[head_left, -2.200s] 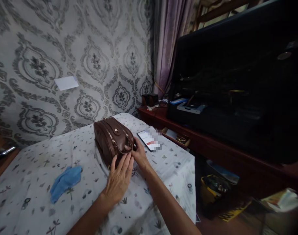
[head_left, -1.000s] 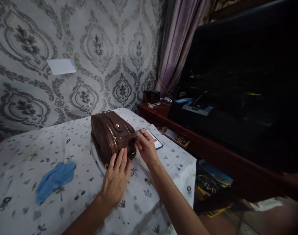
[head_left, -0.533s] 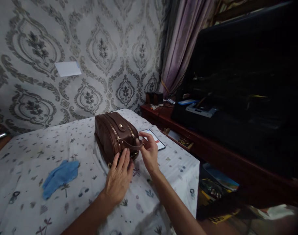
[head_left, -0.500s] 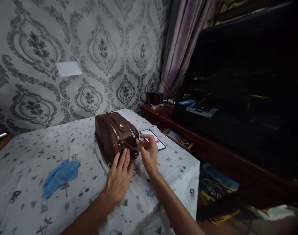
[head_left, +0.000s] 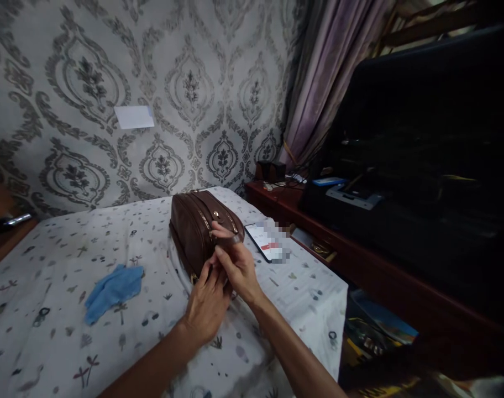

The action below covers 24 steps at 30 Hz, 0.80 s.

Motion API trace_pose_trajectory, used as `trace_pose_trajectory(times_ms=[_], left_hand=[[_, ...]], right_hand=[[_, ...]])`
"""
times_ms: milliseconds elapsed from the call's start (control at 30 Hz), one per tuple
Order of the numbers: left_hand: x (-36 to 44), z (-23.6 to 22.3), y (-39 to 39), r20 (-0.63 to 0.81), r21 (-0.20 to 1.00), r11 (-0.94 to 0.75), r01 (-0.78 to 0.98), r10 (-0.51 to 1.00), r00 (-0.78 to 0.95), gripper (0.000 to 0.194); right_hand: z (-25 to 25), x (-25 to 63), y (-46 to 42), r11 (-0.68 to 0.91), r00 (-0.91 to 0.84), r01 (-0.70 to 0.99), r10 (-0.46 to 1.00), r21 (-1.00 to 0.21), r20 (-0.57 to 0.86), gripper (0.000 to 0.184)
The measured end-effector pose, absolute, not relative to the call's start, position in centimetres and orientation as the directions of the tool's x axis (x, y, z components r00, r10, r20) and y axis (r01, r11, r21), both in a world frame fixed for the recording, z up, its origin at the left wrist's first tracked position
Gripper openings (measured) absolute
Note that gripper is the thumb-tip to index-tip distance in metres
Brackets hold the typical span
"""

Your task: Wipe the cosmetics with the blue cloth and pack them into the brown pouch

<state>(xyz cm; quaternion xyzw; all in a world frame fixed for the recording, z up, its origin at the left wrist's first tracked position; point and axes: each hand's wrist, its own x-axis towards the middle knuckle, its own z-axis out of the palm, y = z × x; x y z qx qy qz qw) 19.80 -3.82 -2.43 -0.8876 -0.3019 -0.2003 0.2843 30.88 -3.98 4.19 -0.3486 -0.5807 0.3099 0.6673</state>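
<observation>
A brown leather toiletry bag (head_left: 194, 232) with gold-coloured zips and a snap button lies on the patterned white cloth, its near end toward me. My left hand (head_left: 208, 307) is closed at that near end, its bent fingers pressed together against the leather. Just right of it, my right hand (head_left: 240, 271) is curled with thumb and forefinger close together at the bag's side strap, which passes over the fingers. The fingertips of both hands nearly meet, and they hide the lower part of the near end. A phone (head_left: 262, 243) with a lit screen lies to the bag's right.
A crumpled blue cloth (head_left: 114, 292) lies left of the hands on the white tablecloth (head_left: 161, 342). Beyond the right edge stand a dark red desk (head_left: 285, 207), a partly open drawer (head_left: 314, 243) and a large black screen (head_left: 421, 143). A patterned wall rises behind.
My right hand has moved left, from the phone side toward my left hand, drawing the strap with it. My left fingers have bent in. The whole view has shifted slightly.
</observation>
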Motion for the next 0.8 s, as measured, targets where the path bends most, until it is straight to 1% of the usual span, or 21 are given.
trace_pose_trajectory(times_ms=[67, 233, 367, 433, 600, 800], left_hand=[[19.8, -2.4, -3.9, 0.508, -0.377, -0.661, 0.649, 0.438, 0.741, 0.042], [19.7, -2.2, -4.0, 0.491, -0.394, -0.673, 0.626, 0.422, 0.762, 0.044], [19.7, -2.2, -3.9, 0.493, -0.389, -0.666, 0.636, 0.433, 0.755, 0.048], [19.7, -2.1, -3.9, 0.499, -0.384, -0.667, 0.638, 0.431, 0.752, 0.05], [19.6, -1.9, -4.0, 0.519, -0.391, -0.668, 0.633, 0.408, 0.751, 0.049], [19.6, -1.9, -4.1, 0.499, -0.386, -0.669, 0.635, 0.428, 0.754, 0.047]], right_hand=[[4.2, 30.7, -3.6, 0.56, 0.175, -0.039, 0.819, -0.827, 0.546, 0.027], [3.9, 30.1, -3.3, 0.564, 0.374, -0.054, 0.776, -0.824, 0.507, 0.017], [3.7, 30.0, -3.2, 0.511, 0.443, -0.087, 0.789, -0.855, 0.426, 0.023], [3.7, 30.0, -3.1, 0.488, 0.467, -0.076, 0.788, -0.869, 0.402, 0.027], [3.3, 29.9, -3.1, 0.498, 0.464, -0.044, 0.778, -0.866, 0.423, 0.029], [3.1, 30.2, -3.2, 0.486, 0.393, -0.099, 0.821, -0.868, 0.414, 0.028]])
